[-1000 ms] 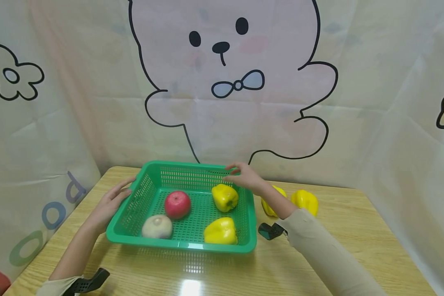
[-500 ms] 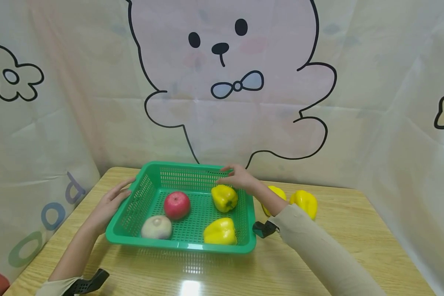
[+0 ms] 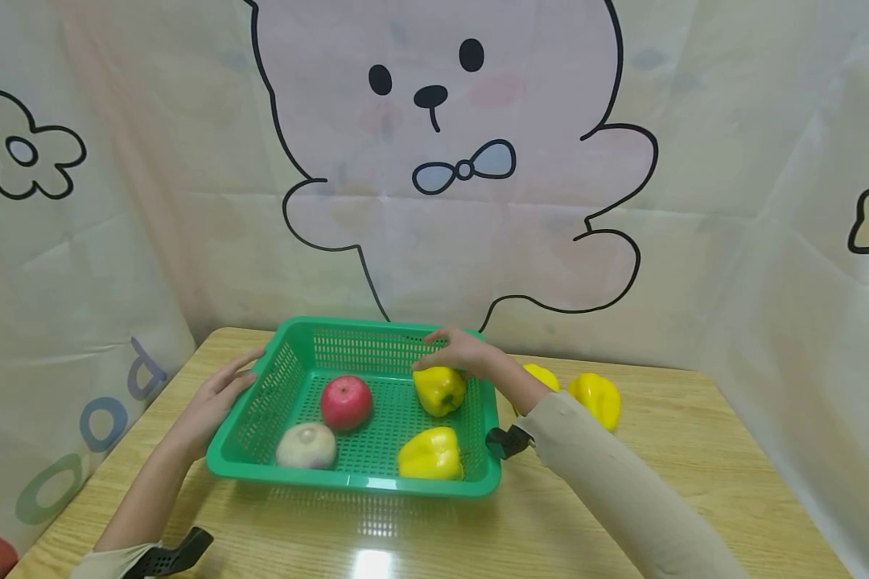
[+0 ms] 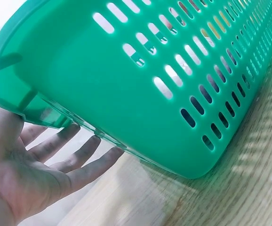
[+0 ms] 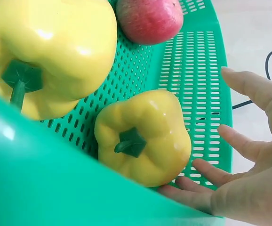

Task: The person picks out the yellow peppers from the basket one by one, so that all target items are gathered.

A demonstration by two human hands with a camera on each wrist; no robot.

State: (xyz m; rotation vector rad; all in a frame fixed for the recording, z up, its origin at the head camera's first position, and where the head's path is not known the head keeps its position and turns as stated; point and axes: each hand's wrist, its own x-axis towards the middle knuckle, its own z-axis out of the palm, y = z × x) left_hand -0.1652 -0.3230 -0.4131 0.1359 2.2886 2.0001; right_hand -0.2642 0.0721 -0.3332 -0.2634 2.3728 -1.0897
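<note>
1. Shifting is my main worry: the green basket [image 3: 333, 478] on the worktop [image 3: 684, 434] could skid with a lopsided push, as the left hand [image 3: 212, 408] merely touches its 9 o'clock end.
2. The right sleeve [image 3: 615, 482] crosses low; swinging back carelessly might knock the half-hidden yellow pepper [image 3: 541, 375], outside at 3 o'clock.
3. Back yellow pepper [image 3: 438, 392], inside between 2 and 3: looks slick and round, so an off-centre pinch may roll it towards the front yellow pepper [image 3: 431, 454] at 4.
4. Fingers: left ones loosely extended against the outer wall. Right hand [image 3: 461, 352], at 2: spread wide, holding nothing; can't tell if they're brushing that pepper.
</note>
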